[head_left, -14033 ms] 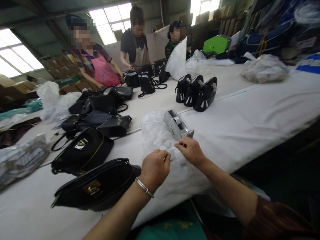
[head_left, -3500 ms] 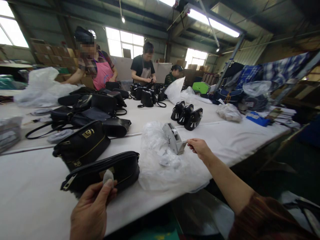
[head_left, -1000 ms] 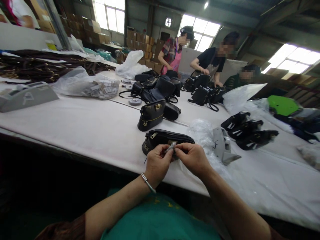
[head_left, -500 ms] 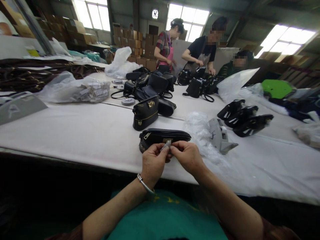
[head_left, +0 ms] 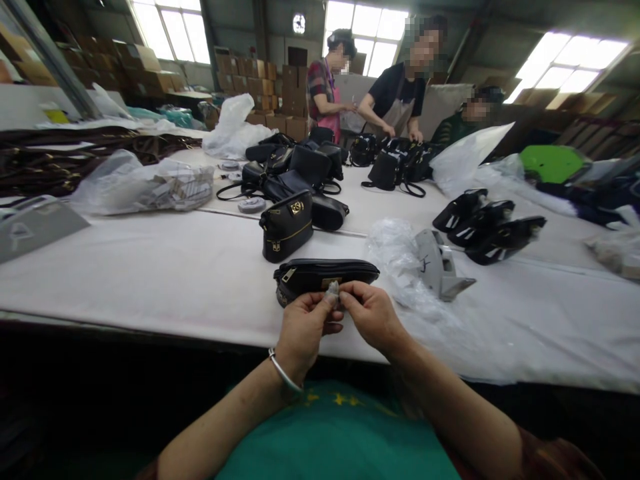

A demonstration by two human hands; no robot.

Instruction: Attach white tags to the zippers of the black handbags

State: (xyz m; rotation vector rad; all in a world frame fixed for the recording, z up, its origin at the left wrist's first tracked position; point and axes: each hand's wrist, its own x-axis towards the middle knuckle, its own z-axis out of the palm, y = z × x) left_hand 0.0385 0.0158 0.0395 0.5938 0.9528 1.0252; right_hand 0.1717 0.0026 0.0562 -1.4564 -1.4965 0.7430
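A small crumpled greyish piece of wrapping is pinched between the fingertips of both hands; its exact kind is too small to make out. My left hand closes on it from the left, a metal bangle on the wrist. From the right, the thumb and forefinger of my right hand grip it too. Just beyond the fingers a black zippered bag with a gold plate lies on the white table, partly hidden by my hands. Behind it stands another black bag with gold letters and a gold zip.
Several black bags are heaped farther back. To the right lie clear plastic film, a grey holder and three black bags. A plastic bag of papers and brown straps lie left. Co-workers stand across the table.
Both hands keep their pinch, and the grey piece now points more upright between them. The view has shifted slightly. Across the table, one co-worker's hands have risen.
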